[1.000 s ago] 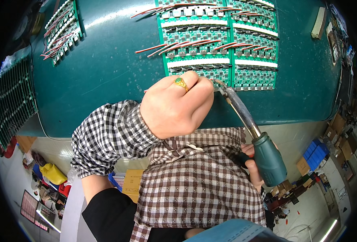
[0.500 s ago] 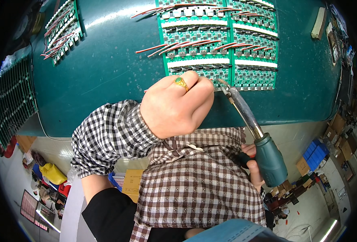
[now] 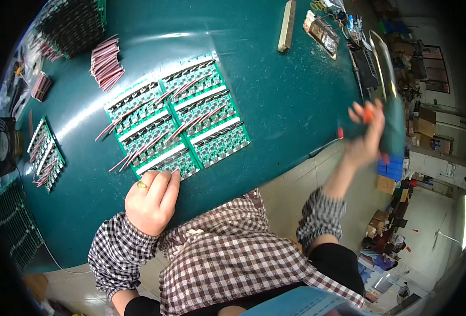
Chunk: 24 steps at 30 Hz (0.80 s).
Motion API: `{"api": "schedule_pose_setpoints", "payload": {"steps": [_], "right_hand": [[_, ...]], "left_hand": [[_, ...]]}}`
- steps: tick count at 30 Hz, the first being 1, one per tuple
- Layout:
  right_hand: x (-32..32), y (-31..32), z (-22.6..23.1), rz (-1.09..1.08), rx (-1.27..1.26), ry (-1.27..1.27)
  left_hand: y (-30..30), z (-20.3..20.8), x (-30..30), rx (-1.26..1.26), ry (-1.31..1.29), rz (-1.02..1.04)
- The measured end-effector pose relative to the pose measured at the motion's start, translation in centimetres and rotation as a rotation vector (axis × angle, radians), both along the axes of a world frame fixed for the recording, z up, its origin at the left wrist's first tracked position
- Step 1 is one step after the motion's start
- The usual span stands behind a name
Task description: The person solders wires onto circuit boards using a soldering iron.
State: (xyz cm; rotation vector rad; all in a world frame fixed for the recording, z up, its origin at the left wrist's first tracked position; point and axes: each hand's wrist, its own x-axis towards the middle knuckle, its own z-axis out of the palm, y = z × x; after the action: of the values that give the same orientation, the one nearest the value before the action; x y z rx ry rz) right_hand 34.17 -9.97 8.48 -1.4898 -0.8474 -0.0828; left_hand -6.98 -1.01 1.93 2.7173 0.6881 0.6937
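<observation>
A panel of green circuit boards [image 3: 210, 148] lies on the table, with white strips and red, white and black wires across it. My left hand [image 3: 151, 203], wearing a ring, is closed at the panel's near left edge. Its fingertips touch the board there, and whatever they may pinch is hidden. Off to the right, my right hand [image 3: 365, 139] is blurred by motion. It grips the soldering iron [image 3: 395, 129] by its green handle, with the metal shaft pointing away, toward the tools at the table's right edge.
The green table [image 3: 291, 100] carries a wire bundle [image 3: 106, 63], stacked boards [image 3: 69, 26] and a small board panel [image 3: 45, 152] on the left. A pale bar [image 3: 287, 26] and a worn solder-stained block [image 3: 321, 34] lie far right. A boxy dark fan [image 3: 3, 145] stands at the left edge.
My right hand has swung the soldering iron away from the board, out to the right. My left hand stays at the panel's near edge. The view has turned and shifted right.
</observation>
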Motion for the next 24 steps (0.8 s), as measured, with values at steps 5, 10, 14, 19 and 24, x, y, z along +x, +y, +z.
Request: {"api": "schedule_pose_setpoints", "payload": {"steps": [5, 10, 14, 19, 24], "right_hand": [[3.9, 6.6, -1.9, -0.115, -0.121, 0.129], [-0.8, 2.7, -0.5, 0.058, -0.226, 0.221], [-6.2, -4.1, -0.8, 0.266, -0.32, 0.338], [-12.7, -9.0, -1.7, 0.569, -0.556, 0.489], [-16.4, -10.3, -0.4, 0.586, -0.643, 0.763]], "left_hand": [[0.0, -0.1, -0.1, -0.029, -0.015, -0.018], [0.2, 0.2, 0.2, -0.025, 0.024, 0.001], [1.0, 0.3, 0.9, -0.121, -0.049, 0.0], [0.6, -0.3, 0.8, -0.079, -0.054, 0.051], [0.9, -0.4, 0.6, -0.109, -0.036, 0.018]]}}
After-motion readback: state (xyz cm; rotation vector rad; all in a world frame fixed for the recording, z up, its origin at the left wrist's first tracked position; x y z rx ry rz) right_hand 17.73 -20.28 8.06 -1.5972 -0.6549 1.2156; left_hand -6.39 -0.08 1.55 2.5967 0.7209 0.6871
